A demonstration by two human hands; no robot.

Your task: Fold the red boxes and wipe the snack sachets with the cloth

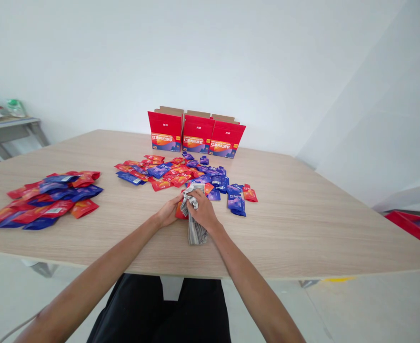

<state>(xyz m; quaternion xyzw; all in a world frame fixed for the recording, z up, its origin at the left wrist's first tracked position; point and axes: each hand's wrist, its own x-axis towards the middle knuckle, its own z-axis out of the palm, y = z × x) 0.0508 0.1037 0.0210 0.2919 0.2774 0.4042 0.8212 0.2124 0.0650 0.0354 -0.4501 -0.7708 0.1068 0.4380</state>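
Near the front of the table, my left hand [169, 212] is closed round the left side of a red pouch [181, 211]. My right hand [203, 209] grips a grey striped cloth [196, 231], bunched up against that pouch; the cloth's lower end hangs down onto the table. The cloth and fingers cover much of the pouch. Just behind my hands lies a loose heap of red pouches [180, 179] and blue pouches [217, 181]. A blue pouch [236, 203] lies apart on the right, close to a red one [249, 194].
Three open red boxes [165, 131] stand in a row at the back of the wooden table [295, 214]. Overlapping red and blue pouches [49, 197] lie at the left. A side table [10, 123] holds small items at far left; a red box [415, 227] is at far right.
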